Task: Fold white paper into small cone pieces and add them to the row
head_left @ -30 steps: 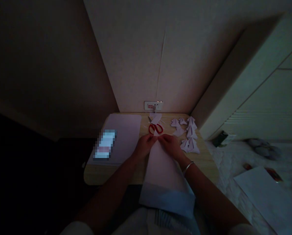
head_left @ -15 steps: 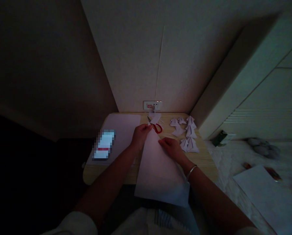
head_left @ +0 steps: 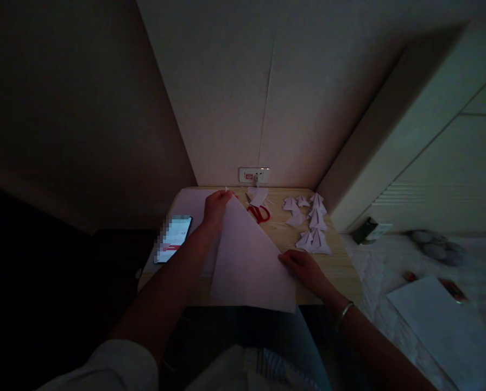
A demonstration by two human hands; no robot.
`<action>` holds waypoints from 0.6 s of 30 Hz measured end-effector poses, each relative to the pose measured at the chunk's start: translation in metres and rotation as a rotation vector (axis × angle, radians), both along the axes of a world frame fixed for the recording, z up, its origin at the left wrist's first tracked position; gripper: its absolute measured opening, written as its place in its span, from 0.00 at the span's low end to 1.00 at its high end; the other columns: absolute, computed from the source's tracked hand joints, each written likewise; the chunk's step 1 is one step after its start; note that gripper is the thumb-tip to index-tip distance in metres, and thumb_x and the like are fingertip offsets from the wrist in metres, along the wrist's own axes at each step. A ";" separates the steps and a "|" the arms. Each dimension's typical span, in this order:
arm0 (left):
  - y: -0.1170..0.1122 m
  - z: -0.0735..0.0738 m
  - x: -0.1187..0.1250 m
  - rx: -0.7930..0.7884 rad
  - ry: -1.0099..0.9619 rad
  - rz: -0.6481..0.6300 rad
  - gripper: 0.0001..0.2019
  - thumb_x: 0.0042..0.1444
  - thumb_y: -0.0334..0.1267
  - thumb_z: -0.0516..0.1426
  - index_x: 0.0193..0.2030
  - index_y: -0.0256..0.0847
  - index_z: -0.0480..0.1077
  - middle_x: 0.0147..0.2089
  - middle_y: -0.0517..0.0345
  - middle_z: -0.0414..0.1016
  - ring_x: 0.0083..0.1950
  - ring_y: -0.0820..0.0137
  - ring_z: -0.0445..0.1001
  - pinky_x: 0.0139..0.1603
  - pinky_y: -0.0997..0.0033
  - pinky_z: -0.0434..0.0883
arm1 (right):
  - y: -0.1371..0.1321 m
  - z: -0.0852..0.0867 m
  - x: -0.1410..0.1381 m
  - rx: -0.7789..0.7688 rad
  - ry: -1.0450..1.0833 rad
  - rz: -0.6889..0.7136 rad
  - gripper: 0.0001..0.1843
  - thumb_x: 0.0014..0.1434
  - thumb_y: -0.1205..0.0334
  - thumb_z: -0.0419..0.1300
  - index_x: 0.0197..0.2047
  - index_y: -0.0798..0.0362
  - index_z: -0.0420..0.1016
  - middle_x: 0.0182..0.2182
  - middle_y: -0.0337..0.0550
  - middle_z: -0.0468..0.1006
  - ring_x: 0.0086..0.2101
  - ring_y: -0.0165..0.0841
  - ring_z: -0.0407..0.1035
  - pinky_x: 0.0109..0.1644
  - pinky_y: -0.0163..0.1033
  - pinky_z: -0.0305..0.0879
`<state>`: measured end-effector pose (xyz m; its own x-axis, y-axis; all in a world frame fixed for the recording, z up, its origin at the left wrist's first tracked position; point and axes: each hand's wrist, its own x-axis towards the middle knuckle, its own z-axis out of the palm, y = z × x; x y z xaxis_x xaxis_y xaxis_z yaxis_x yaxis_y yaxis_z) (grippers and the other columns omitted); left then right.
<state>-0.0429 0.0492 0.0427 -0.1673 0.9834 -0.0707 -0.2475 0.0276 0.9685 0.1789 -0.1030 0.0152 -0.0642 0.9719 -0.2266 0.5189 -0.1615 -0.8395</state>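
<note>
A white paper sheet (head_left: pixel 248 258), folded into a triangle, lies on the small wooden table (head_left: pixel 336 271). My left hand (head_left: pixel 216 206) pinches the sheet's far tip near the back of the table. My right hand (head_left: pixel 303 269) rests closed-fingered on the sheet's right edge, near the table's front. Red-handled scissors (head_left: pixel 259 213) lie just right of the sheet's tip. Several small folded paper pieces (head_left: pixel 311 222) sit at the table's right side.
A lit phone (head_left: pixel 172 238) lies on another white sheet (head_left: pixel 189 203) at the table's left. A wall socket (head_left: pixel 254 175) is behind the table. To the right are a white cabinet (head_left: pixel 430 152) and a bed with a loose sheet (head_left: pixel 442 326).
The sheet has slid up onto the table and turned. My left hand moved back and left with the tip; my right hand drew toward the front along the right edge.
</note>
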 end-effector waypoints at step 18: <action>-0.083 -0.030 -0.031 -0.247 0.127 -0.549 0.25 0.36 0.39 0.66 0.43 0.35 0.67 0.40 0.50 0.77 0.35 0.65 0.75 0.35 0.67 0.69 | -0.011 -0.015 0.017 -0.075 0.263 -0.107 0.21 0.52 0.41 0.54 0.25 0.53 0.67 0.20 0.37 0.67 0.22 0.29 0.59 0.26 0.35 0.56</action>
